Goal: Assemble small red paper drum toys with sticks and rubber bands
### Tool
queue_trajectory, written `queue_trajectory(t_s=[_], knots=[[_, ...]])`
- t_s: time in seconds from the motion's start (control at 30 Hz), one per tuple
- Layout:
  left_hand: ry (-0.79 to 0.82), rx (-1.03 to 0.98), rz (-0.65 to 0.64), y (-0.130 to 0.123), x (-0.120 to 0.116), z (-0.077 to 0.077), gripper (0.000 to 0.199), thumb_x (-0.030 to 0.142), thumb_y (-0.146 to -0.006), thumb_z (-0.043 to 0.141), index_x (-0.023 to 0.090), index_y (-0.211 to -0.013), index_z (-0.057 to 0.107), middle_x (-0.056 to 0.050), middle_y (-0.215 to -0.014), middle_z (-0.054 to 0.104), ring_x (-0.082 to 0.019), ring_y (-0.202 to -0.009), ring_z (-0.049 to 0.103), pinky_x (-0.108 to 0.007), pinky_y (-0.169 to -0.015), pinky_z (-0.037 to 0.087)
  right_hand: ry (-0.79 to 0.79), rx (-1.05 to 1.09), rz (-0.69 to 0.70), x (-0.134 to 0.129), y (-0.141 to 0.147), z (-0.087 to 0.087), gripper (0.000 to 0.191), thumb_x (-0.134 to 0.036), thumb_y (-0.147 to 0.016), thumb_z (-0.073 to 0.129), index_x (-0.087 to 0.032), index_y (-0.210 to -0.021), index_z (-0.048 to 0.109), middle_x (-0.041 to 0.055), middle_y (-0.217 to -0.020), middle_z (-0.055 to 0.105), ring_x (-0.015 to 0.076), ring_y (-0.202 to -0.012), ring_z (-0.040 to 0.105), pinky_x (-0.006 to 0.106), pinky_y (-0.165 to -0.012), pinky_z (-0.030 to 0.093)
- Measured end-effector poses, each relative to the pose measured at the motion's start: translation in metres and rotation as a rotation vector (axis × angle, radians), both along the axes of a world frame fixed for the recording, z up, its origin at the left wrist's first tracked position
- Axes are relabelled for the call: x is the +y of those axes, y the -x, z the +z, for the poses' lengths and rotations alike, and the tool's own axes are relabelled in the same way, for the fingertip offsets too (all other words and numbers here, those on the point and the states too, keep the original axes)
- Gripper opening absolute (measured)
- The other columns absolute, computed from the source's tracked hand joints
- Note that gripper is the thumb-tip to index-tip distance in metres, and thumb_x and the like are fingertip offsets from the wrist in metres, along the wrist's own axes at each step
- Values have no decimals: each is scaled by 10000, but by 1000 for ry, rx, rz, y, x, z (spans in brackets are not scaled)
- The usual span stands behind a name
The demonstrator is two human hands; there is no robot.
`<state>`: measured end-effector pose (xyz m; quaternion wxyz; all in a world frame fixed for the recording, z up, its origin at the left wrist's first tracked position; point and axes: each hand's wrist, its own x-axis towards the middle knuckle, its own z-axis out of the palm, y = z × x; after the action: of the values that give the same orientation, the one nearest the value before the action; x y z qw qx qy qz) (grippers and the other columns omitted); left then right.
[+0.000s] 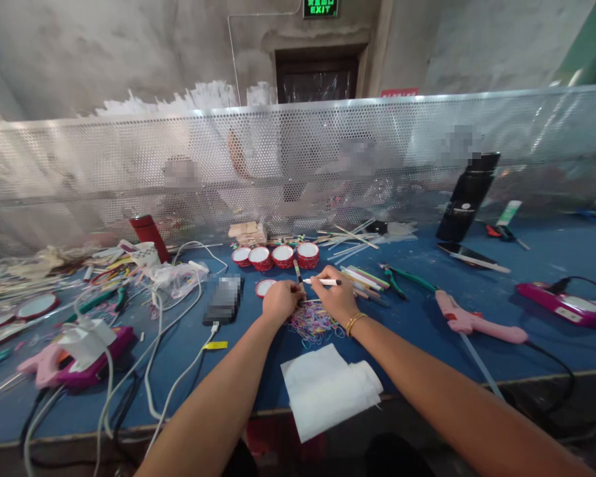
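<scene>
A slim striped stick (297,269) was pinched in the fingers of the left hand (279,300), its free end pointed toward eleven o'clock, while a white pen (330,282) was gripped by the right hand (338,297), its dark end turned toward three. Both were held near twelve o'clock from a tangle of coloured bands (316,324), with red-rimmed discs (283,255) stacked at eleven and a white sheet (322,392) laid at six.

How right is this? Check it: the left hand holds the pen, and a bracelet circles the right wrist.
Wrong hand: in the head view, the right hand holds the pen, not the left hand. The bracelet is as you say.
</scene>
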<state>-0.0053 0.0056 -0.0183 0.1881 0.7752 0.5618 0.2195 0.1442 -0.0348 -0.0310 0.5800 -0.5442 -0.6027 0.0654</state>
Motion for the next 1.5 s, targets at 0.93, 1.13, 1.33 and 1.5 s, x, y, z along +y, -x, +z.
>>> queue_trajectory(t_s=[0.93,1.13,1.33,1.5], knots=[[8,-25,-11,-1,-1,0,150,317,-812,639,210,-750,724,7,-611,663,-125,-555,569,-235,-521,311,12,7,57,0,1,0,186,-351,-826,576,-240,-683,538,8,-661,664,193,-669,607,296,-635,431],[9,-17,2,-1,-1,1,141,318,-809,644,214,-761,726,7,-634,676,-121,-562,563,-237,-526,306,3,-1,57,1,2,1,184,-356,-835,577,-242,-694,548,7,-666,669,194,-668,612,301,-639,434],[-12,-12,3,-1,-2,2,152,324,-806,644,212,-742,723,6,-617,665,-124,-571,572,-241,-524,305,-25,-8,52,3,2,0,191,-362,-846,576,-242,-700,551,9,-678,675,195,-683,621,305,-660,440],[1,-16,3,-2,-2,2,149,320,-807,644,209,-760,731,4,-618,670,-121,-558,568,-235,-522,308,-24,-6,51,2,1,1,192,-374,-854,575,-240,-718,555,11,-691,682,196,-696,628,307,-676,446]])
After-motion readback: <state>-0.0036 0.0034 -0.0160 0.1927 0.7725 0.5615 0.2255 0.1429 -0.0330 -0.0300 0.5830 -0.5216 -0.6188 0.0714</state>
